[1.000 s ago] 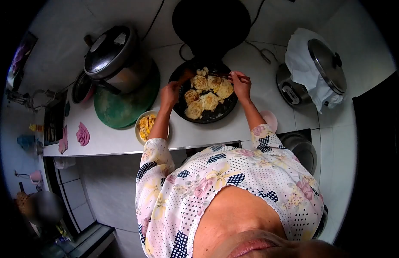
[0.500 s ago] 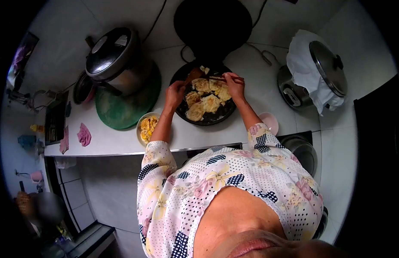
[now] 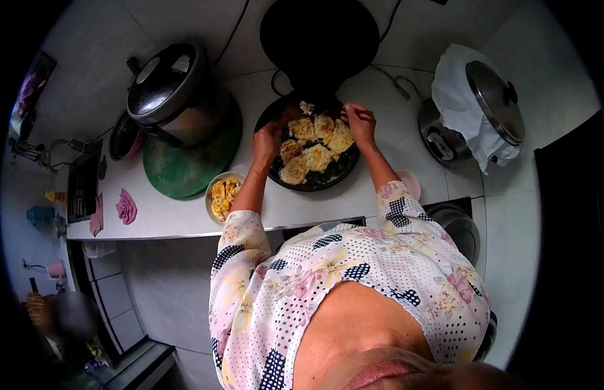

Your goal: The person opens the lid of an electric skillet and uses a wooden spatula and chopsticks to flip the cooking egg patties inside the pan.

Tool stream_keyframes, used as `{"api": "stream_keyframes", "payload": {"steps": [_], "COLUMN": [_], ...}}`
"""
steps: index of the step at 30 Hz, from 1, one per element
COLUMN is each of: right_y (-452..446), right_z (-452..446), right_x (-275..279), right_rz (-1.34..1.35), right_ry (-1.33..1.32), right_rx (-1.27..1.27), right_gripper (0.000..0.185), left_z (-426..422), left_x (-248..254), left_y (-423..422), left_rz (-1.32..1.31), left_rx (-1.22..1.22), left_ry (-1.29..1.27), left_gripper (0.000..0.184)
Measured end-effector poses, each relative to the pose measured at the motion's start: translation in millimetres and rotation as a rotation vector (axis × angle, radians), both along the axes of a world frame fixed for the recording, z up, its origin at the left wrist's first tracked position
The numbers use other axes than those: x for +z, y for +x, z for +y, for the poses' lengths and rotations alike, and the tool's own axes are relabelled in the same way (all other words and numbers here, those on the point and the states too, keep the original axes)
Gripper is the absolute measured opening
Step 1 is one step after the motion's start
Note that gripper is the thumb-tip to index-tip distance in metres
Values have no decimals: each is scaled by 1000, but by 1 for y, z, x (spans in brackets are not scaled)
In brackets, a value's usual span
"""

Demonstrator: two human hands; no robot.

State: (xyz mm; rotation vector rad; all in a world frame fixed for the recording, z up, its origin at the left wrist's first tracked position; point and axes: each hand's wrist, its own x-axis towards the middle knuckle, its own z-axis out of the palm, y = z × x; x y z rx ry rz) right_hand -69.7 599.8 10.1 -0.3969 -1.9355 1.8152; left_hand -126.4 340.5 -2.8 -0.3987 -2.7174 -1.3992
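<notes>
An open electric griddle (image 3: pixel 352 175) holds several browned egg patties (image 3: pixel 317 157) on its dark round plate. My left hand (image 3: pixel 267 141) is closed at the griddle's left rim, around the handle of a brown spatula (image 3: pixel 290 112) whose blade lies dim over the back left of the plate. At the right rim my right hand (image 3: pixel 360 123) has its fingers pinched together on the chopsticks, which hardly show now. A small loose piece of egg (image 3: pixel 306 107) lies near the back of the plate.
Left of the griddle a bowl of egg mixture (image 3: pixel 224 196) stands near the counter edge. Behind it, a pressure cooker (image 3: pixel 169 91) rests on a green round board (image 3: pixel 178 172). A pink bowl (image 3: pixel 411 184) is partly behind my right arm. A cloth-draped pot (image 3: pixel 438 140) stands right.
My right hand has turned, and the chopsticks that lay level across the patties no longer show clearly. My left hand stays at the left rim; the spatula has barely shifted.
</notes>
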Motion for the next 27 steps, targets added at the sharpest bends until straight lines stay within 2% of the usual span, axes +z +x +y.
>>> {"api": "stream_keyframes", "payload": {"steps": [1, 6, 9, 15, 18, 21, 25, 27], "right_y": [1, 15, 12, -9, -17, -19, -6, -2], "right_z": [1, 8, -1, -15, -17, -14, -9, -5], "right_x": [1, 13, 24, 17, 12, 9, 12, 13], "right_rz": [-18, -36, 65, -32, -77, -41, -9, -8], "right_ry": [4, 129, 77, 109, 52, 158, 56, 36], "right_rx": [-16, -66, -14, 95, 85, 112, 95, 68], "right_gripper": [25, 25, 24, 23, 23, 24, 26, 27], "left_z": [1, -28, -41, -36, -17, -6, -14, -11], "left_x": [5, 0, -5, -6, -4, -9, -16, 3], "left_y": [1, 0, -8, -26, -27, -29, -21, -16], "left_rz": [-5, -12, -79, -186, -209, -188, -80, -16], "left_rx": [7, -6, 16, -98, -79, -43, -77, -100], "left_ry": [-44, 72, 56, -17, 29, 65, 77, 48], "left_gripper": [21, 21, 24, 27, 27, 26, 25, 24]}}
